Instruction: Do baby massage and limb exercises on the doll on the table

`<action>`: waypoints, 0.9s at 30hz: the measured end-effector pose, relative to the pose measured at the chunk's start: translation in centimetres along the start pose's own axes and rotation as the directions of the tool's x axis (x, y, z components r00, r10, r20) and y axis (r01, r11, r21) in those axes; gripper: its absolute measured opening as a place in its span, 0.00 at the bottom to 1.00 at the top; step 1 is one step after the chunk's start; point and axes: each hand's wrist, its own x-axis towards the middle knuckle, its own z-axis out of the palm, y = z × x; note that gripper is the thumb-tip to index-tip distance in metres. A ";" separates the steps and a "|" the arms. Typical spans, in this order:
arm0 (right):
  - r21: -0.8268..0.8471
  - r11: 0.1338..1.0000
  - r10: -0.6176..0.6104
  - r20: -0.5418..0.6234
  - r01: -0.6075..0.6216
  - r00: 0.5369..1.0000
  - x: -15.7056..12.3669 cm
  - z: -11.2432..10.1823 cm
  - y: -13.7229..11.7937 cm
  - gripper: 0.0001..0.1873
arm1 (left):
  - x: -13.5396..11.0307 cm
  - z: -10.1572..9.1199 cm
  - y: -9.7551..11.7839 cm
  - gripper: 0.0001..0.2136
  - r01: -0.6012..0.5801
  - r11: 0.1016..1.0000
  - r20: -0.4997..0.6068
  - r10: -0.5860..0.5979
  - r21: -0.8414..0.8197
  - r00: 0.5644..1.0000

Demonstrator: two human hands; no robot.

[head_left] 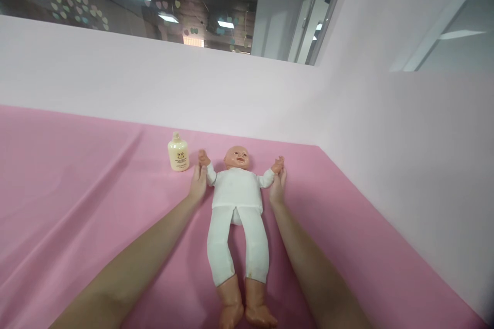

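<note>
My left hand [198, 183] and right hand [278, 185] each grip one wrist of the doll [236, 200], fingers closed round its outstretched arms, doll on its back in white clothes on the pink sheet [77, 190], head away from me, cream bottle [178, 152] standing just beside my left hand.

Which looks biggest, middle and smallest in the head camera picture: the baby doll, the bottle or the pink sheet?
1. pink sheet
2. baby doll
3. cream bottle, smallest, though it sits a bit farther away than the doll's legs.
</note>
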 end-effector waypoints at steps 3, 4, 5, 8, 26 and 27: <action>-0.037 0.997 -0.058 0.168 0.065 0.984 -0.7 0.6 -0.8 0.31 | -0.5 0.5 1.2 0.29 -0.123 0.988 0.146 0.109 0.095 0.983; -0.050 0.995 -0.075 0.225 0.089 0.972 -1.0 0.7 -1.0 0.30 | -0.5 0.7 1.5 0.29 -0.177 0.977 0.199 0.151 0.118 0.968; -0.069 0.991 -0.088 0.273 0.111 0.958 -1.2 0.8 -1.1 0.30 | -0.6 0.8 1.7 0.29 -0.226 0.964 0.246 0.187 0.141 0.951; -0.179 0.968 -0.097 0.386 0.178 0.917 -1.6 0.7 -1.3 0.27 | -0.5 0.9 1.7 0.27 -0.329 0.918 0.356 0.238 0.222 0.904; -0.326 0.894 -0.118 0.490 0.307 0.864 -1.9 0.6 -2.0 0.25 | -0.5 1.1 1.2 0.23 -0.402 0.827 0.391 0.245 0.393 0.887; -0.288 0.923 -0.110 0.438 0.255 0.892 -1.9 0.6 -1.9 0.25 | -0.5 1.1 1.4 0.23 -0.377 0.862 0.356 0.253 0.340 0.900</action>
